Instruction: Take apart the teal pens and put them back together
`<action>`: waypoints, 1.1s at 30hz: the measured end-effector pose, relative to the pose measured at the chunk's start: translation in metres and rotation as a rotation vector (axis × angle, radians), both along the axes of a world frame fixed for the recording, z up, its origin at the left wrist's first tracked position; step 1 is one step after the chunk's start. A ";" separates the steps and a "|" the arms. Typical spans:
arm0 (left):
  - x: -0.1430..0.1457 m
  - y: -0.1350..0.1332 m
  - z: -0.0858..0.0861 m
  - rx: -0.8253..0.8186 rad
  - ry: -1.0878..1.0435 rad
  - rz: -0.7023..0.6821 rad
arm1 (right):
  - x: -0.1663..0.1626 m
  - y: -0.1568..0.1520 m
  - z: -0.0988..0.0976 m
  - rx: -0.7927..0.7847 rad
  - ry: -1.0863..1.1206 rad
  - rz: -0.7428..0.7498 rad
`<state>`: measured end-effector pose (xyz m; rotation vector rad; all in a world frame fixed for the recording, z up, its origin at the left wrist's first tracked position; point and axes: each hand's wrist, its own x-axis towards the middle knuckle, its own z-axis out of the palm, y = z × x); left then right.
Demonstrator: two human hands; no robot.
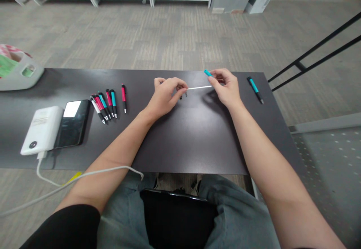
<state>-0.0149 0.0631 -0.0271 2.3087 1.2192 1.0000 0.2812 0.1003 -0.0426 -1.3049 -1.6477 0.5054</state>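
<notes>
My left hand (pixel 170 95) pinches the left end of a thin white pen refill (pixel 199 88). The refill runs across to my right hand (pixel 226 85), where its far end disappears behind the fingers. Between thumb and fingers, my right hand grips a teal pen barrel (pixel 208 73), only its top end showing. Small dark pieces (pixel 185 94) show just under the left fingertips; whether they are held or lying on the table I cannot tell. To the right lies a teal-and-black pen (pixel 255 89). Left of my left hand are a pink-and-black pen (pixel 124 98) and a cluster of several pens (pixel 105 104).
On the dark table (pixel 186 144) at left lie a white power bank (pixel 42 129) and a black phone (pixel 72 125). A white cable (pixel 93 172) passes over my left forearm. A white basket (pixel 29 74) stands at the far left; black metal bars (pixel 316 59) are at right.
</notes>
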 end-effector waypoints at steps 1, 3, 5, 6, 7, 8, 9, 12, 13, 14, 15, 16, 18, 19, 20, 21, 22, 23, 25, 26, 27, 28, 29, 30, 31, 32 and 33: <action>-0.004 0.004 -0.001 0.016 -0.042 0.053 | 0.000 -0.003 0.002 0.000 -0.040 0.002; -0.012 0.013 -0.004 0.047 -0.113 0.129 | 0.000 -0.007 0.006 0.002 -0.116 0.017; -0.018 0.021 -0.008 0.069 -0.159 0.165 | 0.000 -0.009 0.008 0.010 -0.173 0.050; -0.021 0.024 -0.011 0.075 -0.173 0.173 | 0.000 -0.010 0.008 0.018 -0.194 0.072; -0.022 0.026 -0.013 0.077 -0.182 0.178 | 0.000 -0.010 0.007 0.024 -0.210 0.096; -0.022 0.027 -0.014 0.075 -0.186 0.182 | 0.000 -0.010 0.006 0.029 -0.223 0.118; -0.022 0.027 -0.015 0.069 -0.185 0.186 | 0.001 -0.009 0.006 0.033 -0.231 0.135; -0.020 0.026 -0.016 0.048 -0.174 0.190 | 0.001 -0.010 0.004 0.026 -0.249 0.164; -0.020 0.025 -0.016 0.046 -0.176 0.191 | 0.001 -0.010 0.004 0.025 -0.251 0.172; -0.019 0.025 -0.015 0.048 -0.187 0.192 | 0.001 -0.010 0.005 0.027 -0.250 0.182; -0.019 0.024 -0.014 0.049 -0.203 0.193 | 0.001 -0.011 0.005 0.031 -0.250 0.194; -0.019 0.024 -0.014 0.048 -0.222 0.193 | 0.001 -0.011 0.004 0.034 -0.248 0.203; -0.020 0.025 -0.012 0.032 -0.253 0.187 | 0.001 -0.010 0.004 0.030 -0.244 0.214; -0.020 0.026 -0.012 0.020 -0.262 0.180 | 0.002 -0.010 0.004 0.026 -0.239 0.217; -0.020 0.026 -0.012 0.006 -0.269 0.168 | 0.002 -0.010 0.003 0.023 -0.233 0.221; -0.020 0.026 -0.011 -0.006 -0.277 0.154 | 0.002 -0.010 0.003 0.022 -0.224 0.231; -0.020 0.026 -0.011 -0.018 -0.288 0.136 | 0.001 -0.010 0.004 0.027 -0.212 0.250; -0.019 0.025 -0.010 -0.031 -0.301 0.117 | 0.000 -0.010 0.005 0.034 -0.199 0.277; -0.015 0.023 -0.009 -0.065 -0.340 0.075 | -0.003 -0.013 0.008 0.046 -0.184 0.333; -0.013 0.021 -0.009 -0.084 -0.367 0.055 | -0.005 -0.014 0.010 0.045 -0.186 0.356; -0.010 0.020 -0.008 -0.104 -0.399 0.035 | -0.007 -0.017 0.012 0.039 -0.196 0.373; -0.008 0.018 -0.007 -0.124 -0.432 0.017 | -0.009 -0.019 0.014 0.028 -0.211 0.384; -0.005 0.017 -0.007 -0.143 -0.465 0.002 | -0.011 -0.021 0.016 0.012 -0.230 0.394; -0.003 0.016 -0.006 -0.160 -0.492 -0.009 | -0.013 -0.023 0.017 -0.003 -0.245 0.404; -0.001 0.015 -0.006 -0.173 -0.515 -0.017 | -0.015 -0.024 0.018 -0.015 -0.254 0.413; 0.001 0.015 -0.006 -0.184 -0.532 -0.022 | -0.017 -0.025 0.018 -0.024 -0.258 0.420; 0.003 0.015 -0.006 -0.194 -0.545 -0.024 | -0.018 -0.026 0.017 -0.031 -0.256 0.421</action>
